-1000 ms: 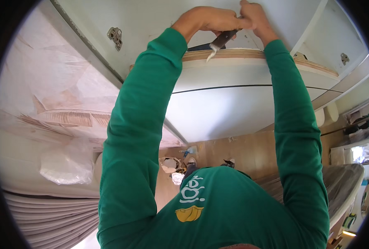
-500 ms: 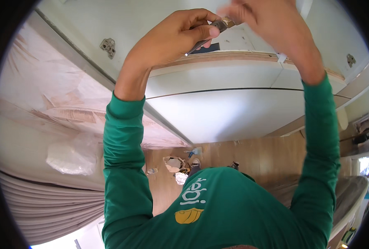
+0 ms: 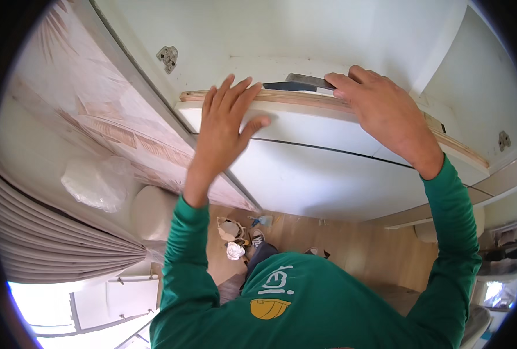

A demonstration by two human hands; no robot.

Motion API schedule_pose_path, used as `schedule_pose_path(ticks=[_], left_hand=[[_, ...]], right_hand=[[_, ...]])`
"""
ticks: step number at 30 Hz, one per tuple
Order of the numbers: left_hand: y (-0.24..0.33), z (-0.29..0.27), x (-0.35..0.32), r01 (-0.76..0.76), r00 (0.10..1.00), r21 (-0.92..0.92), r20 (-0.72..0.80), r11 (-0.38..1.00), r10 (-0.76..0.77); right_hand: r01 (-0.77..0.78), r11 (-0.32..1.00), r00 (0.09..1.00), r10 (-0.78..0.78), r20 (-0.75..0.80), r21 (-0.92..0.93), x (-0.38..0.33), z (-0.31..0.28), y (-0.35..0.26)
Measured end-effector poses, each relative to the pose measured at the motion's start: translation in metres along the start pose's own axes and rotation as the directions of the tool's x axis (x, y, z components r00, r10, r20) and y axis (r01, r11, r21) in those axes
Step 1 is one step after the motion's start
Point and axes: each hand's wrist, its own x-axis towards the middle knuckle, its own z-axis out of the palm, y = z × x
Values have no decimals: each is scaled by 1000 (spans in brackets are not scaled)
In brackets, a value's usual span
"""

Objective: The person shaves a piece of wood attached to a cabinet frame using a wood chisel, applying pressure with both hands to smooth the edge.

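Observation:
My right hand (image 3: 386,110) is over the cabinet's front edge, its thumb and fingertips closed on the end of a slim dark grey tool (image 3: 306,79); its exact kind is unclear. Behind and below that tool, a flat black piece (image 3: 278,86) lies just inside the cabinet. To the left, my left hand (image 3: 226,119) is open with fingers spread, its fingertips over the plywood edge strip (image 3: 305,100) and holding nothing. Below this strip are the white front panels (image 3: 305,168), with a dark seam between them.
Metal hinge plates (image 3: 167,59) are fixed to the inner cabinet walls. A pinkish, dusty panel (image 3: 113,125) runs along the left, near a clear plastic bag (image 3: 95,183) and a grey curtain (image 3: 55,232). On the wooden floor lie a torn-open bag (image 3: 229,229) and crumpled white material (image 3: 235,250).
My left hand has let go of the grey tool and moved down to the plywood edge. My right hand has come down and now grips a dark grey tool; the view has shifted.

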Motion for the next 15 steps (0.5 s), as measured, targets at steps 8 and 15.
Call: schedule_pose_path(ticks=[8,15], left_hand=[[-23,5,-16,190,948,29,-264,981,-176],[-66,56,-35,125,875,56,-477,991,-83]], right_hand=[[145,961,988,-152,13,235,50,14,-6],[1,908,977,-89,191,418,57,23,19]])
